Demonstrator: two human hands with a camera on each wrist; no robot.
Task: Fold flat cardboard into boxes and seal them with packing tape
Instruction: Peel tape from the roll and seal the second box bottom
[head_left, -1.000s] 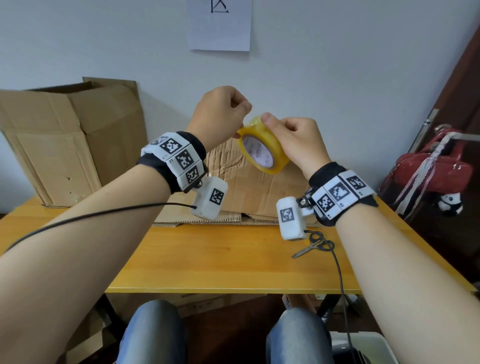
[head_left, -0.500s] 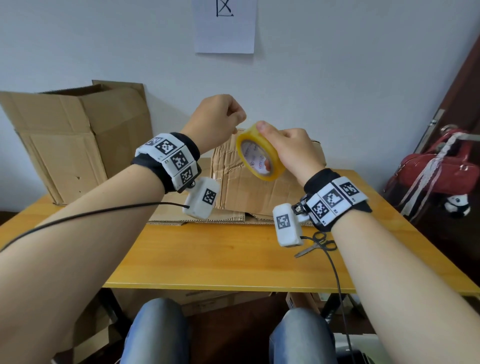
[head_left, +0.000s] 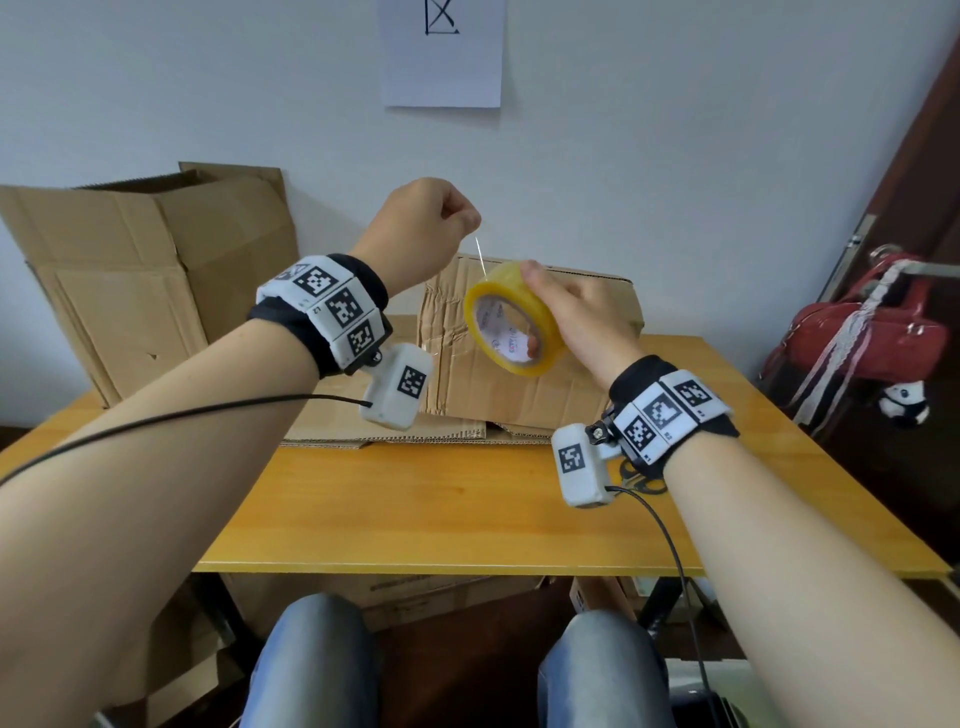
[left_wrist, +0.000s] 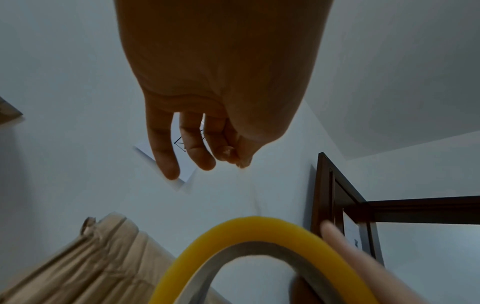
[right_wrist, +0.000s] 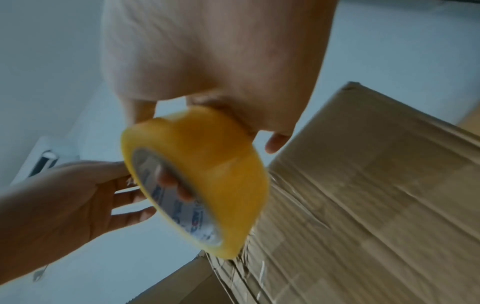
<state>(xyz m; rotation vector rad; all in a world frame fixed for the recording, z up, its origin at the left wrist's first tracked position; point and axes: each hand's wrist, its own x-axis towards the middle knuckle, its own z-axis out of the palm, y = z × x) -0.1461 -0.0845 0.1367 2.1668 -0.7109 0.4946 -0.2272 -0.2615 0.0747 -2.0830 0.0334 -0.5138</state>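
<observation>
The roll of tape (head_left: 511, 318) was gripped in the right hand (head_left: 582, 317) above the table (head_left: 467, 509), its free end pinched up and leftward by the left hand (head_left: 423, 228), with the folded box (head_left: 545, 384) lying behind.

A sheet of white paper (head_left: 442, 52) with a black line drawing hangs on the pale wall (head_left: 675, 130) above the wooden desk (head_left: 441, 509). A pair of black-handled scissors (head_left: 641, 480) lies on the desk near its right side, mostly hidden. To the right of the desk, a red bag (head_left: 867, 338) with white lace ribbons hangs from a metal handle on a dark brown door (head_left: 930, 171), and a small panda toy (head_left: 537, 405) dangles below the bag. Blue-jeaned knees (head_left: 317, 665) show under the desk's front edge. A black cable (head_left: 670, 545) trails down past the desk edge.
</observation>
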